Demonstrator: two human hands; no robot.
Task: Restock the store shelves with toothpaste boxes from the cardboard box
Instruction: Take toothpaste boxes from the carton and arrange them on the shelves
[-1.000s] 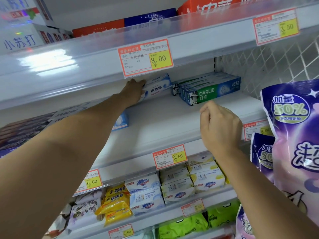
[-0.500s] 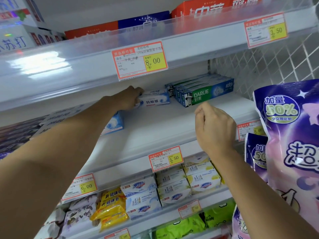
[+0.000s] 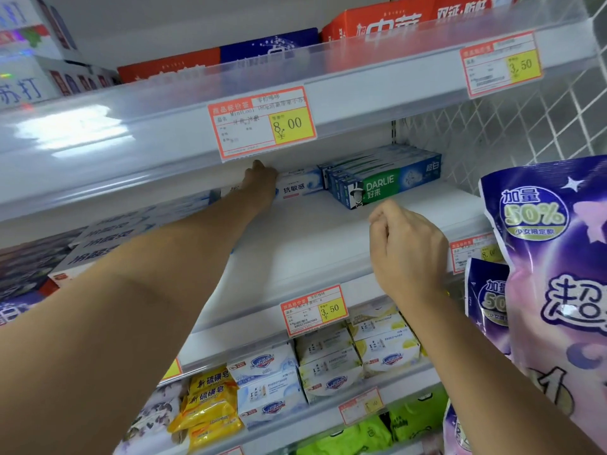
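**Bright, even store light through a wide-angle lens**

Lit brightly from a source out of frame, apparently overhead. Broad white glare on clear shelf-edge strip (image 3: 72, 129); rainbow glint on stacked boxes (image 3: 13, 73) at top left, print there smeared. Soft shade beneath that strip, dimming left hand (image 3: 261, 183) and white toothpaste box (image 3: 297, 187). Shelf lines bowed toward frame edges. Near forearm (image 3: 98, 339) soft; central price label (image 3: 262, 123) only partly legible.

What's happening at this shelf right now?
A person is stocking toothpaste. The left hand holds the end of a white toothpaste box lying on the shelf, right beside the row of green Darlie boxes. The right hand hovers over the shelf front, curled, holding nothing.
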